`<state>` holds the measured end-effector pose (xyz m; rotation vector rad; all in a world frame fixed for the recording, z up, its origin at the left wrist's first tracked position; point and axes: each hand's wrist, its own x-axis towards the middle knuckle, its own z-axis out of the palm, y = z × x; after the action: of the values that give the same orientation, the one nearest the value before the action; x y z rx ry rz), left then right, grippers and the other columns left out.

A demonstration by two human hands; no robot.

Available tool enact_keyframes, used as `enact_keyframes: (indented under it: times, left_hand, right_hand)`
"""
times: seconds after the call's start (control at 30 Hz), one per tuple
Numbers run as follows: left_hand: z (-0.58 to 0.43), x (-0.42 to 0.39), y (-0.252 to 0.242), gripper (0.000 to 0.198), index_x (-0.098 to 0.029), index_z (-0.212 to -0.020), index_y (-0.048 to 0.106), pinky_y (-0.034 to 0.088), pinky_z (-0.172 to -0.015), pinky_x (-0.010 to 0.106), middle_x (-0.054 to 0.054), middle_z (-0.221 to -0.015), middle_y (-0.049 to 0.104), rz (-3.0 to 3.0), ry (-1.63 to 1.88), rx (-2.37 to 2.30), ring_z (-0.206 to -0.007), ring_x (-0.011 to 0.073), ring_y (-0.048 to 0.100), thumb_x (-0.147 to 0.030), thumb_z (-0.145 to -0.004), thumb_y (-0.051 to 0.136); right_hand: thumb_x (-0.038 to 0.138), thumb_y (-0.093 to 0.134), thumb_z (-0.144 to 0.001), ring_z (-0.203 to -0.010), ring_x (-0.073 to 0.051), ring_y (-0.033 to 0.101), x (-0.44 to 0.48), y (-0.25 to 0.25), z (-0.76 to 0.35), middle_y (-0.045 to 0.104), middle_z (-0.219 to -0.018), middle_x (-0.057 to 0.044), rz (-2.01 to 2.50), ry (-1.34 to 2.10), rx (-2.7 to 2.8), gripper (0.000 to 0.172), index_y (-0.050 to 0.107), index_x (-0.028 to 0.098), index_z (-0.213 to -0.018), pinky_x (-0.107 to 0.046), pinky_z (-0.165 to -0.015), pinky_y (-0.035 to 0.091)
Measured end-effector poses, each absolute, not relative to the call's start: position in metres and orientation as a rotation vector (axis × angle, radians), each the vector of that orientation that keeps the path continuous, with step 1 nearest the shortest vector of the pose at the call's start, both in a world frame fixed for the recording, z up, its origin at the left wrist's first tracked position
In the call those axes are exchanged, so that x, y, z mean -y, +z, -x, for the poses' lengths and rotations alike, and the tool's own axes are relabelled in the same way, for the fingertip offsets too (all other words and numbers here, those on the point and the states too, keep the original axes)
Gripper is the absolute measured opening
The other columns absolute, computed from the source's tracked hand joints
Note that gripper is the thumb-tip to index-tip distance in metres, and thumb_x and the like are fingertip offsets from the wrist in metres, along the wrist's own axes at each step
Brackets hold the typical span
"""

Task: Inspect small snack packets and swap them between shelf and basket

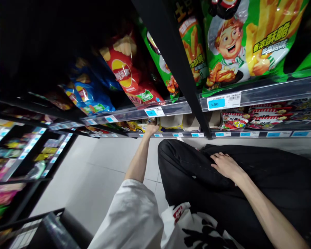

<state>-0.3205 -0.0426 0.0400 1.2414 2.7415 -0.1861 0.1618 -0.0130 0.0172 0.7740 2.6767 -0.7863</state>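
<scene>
My left hand [152,129] reaches into the bottom shelf, beside a yellow open-topped carton [171,121]. Its fingers are mostly hidden under the shelf edge above, so what they touch does not show. A small, blurred packet [151,121] appears just beyond the knuckles. My right hand [226,164] lies on my black trousers [191,173] with its fingers stretched out and nothing in them.
Above the bottom shelf stand a red chip bag [129,69], blue chip bags [90,91] and a large green snack bag [248,45]. A black post [181,58] divides the shelving. Small snack packets [234,120] lie low right. A black basket [59,224] is at lower left.
</scene>
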Motion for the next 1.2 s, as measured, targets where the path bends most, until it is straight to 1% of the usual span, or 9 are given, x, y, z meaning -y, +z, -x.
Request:
enact_keyframes:
  times: [0.07, 0.17, 0.23, 0.4, 0.5, 0.7, 0.8, 1.0, 1.2]
  left_hand:
    - [0.322, 0.044, 0.039, 0.027, -0.015, -0.104, 0.074, 0.052, -0.094, 0.038, 0.020, -0.110, 0.075, -1.228, -0.167, -2.733, -0.112, 0.0345, 0.069, -0.027, -0.087, 0.057]
    - [0.321, 0.046, 0.035, 0.033, -0.016, -0.116, 0.071, 0.051, -0.096, 0.039, 0.021, -0.123, 0.072, -1.212, -0.119, -2.724, -0.117, 0.0339, 0.067, -0.028, -0.093, 0.050]
    - [0.318, 0.048, 0.033, 0.037, -0.016, -0.122, 0.068, 0.051, -0.097, 0.039, 0.021, -0.127, 0.070, -1.206, -0.084, -2.719, -0.119, 0.0337, 0.067, -0.030, -0.096, 0.047]
    - [0.312, 0.053, 0.032, 0.039, -0.016, -0.128, 0.064, 0.049, -0.098, 0.037, 0.020, -0.131, 0.068, -1.196, 0.001, -2.733, -0.119, 0.0319, 0.067, -0.033, -0.097, 0.049]
    - [0.312, 0.050, 0.034, 0.043, -0.014, -0.132, 0.062, 0.049, -0.098, 0.037, 0.021, -0.131, 0.068, -1.169, 0.050, -2.768, -0.120, 0.0328, 0.066, -0.035, -0.097, 0.050]
    - [0.310, 0.039, 0.036, 0.043, -0.012, -0.130, 0.063, 0.047, -0.103, 0.040, 0.023, -0.134, 0.066, -1.143, 0.098, -2.821, -0.127, 0.0355, 0.062, -0.031, -0.094, 0.052]
    - [0.308, 0.038, 0.037, 0.042, -0.012, -0.129, 0.064, 0.047, -0.104, 0.041, 0.023, -0.134, 0.066, -1.156, 0.104, -2.820, -0.126, 0.0369, 0.062, -0.030, -0.094, 0.050]
    - [0.312, 0.044, 0.039, 0.039, -0.013, -0.125, 0.066, 0.047, -0.103, 0.039, 0.019, -0.129, 0.069, -1.200, 0.129, -2.770, -0.124, 0.0339, 0.063, -0.030, -0.094, 0.049]
    - [0.320, 0.047, 0.038, 0.039, -0.018, -0.126, 0.067, 0.050, -0.099, 0.040, 0.017, -0.129, 0.070, -1.246, 0.161, -2.697, -0.122, 0.0341, 0.064, -0.031, -0.094, 0.050]
  right_hand:
    - [0.027, 0.050, -0.100, -0.130, -0.034, 0.059, 0.013, 0.016, -0.162, 0.063, -0.139, -0.019, -0.777, -0.789, -2.667, 0.039, 0.064, 0.015, -0.135, -0.049, -0.107, 0.046]
    - [0.026, 0.050, -0.100, -0.130, -0.034, 0.059, 0.013, 0.015, -0.162, 0.063, -0.140, -0.019, -0.774, -0.789, -2.664, 0.040, 0.063, 0.013, -0.136, -0.050, -0.107, 0.046]
    - [0.026, 0.049, -0.100, -0.130, -0.035, 0.059, 0.013, 0.015, -0.162, 0.063, -0.140, -0.019, -0.779, -0.785, -2.669, 0.040, 0.063, 0.012, -0.136, -0.051, -0.107, 0.046]
    - [0.026, 0.050, -0.100, -0.129, -0.035, 0.060, 0.013, 0.016, -0.162, 0.064, -0.138, -0.019, -0.771, -0.786, -2.677, 0.039, 0.064, 0.012, -0.134, -0.051, -0.106, 0.047]
    - [0.026, 0.050, -0.100, -0.128, -0.035, 0.060, 0.013, 0.016, -0.162, 0.064, -0.138, -0.019, -0.777, -0.784, -2.679, 0.039, 0.064, 0.012, -0.133, -0.051, -0.106, 0.047]
    - [0.029, 0.047, -0.101, -0.127, -0.034, 0.061, 0.012, 0.014, -0.162, 0.063, -0.140, -0.019, -0.770, -0.757, -2.678, 0.039, 0.064, 0.014, -0.133, -0.049, -0.104, 0.047]
    - [0.030, 0.048, -0.102, -0.128, -0.033, 0.060, 0.012, 0.012, -0.162, 0.064, -0.139, -0.017, -0.769, -0.752, -2.677, 0.038, 0.064, 0.016, -0.132, -0.047, -0.103, 0.048]
    - [0.029, 0.048, -0.102, -0.129, -0.034, 0.059, 0.012, 0.012, -0.162, 0.065, -0.137, -0.018, -0.759, -0.758, -2.691, 0.039, 0.062, 0.013, -0.134, -0.048, -0.104, 0.047]
    - [0.029, 0.047, -0.102, -0.126, -0.034, 0.060, 0.012, 0.015, -0.161, 0.066, -0.135, -0.017, -0.744, -0.727, -2.693, 0.038, 0.063, 0.014, -0.133, -0.048, -0.103, 0.048]
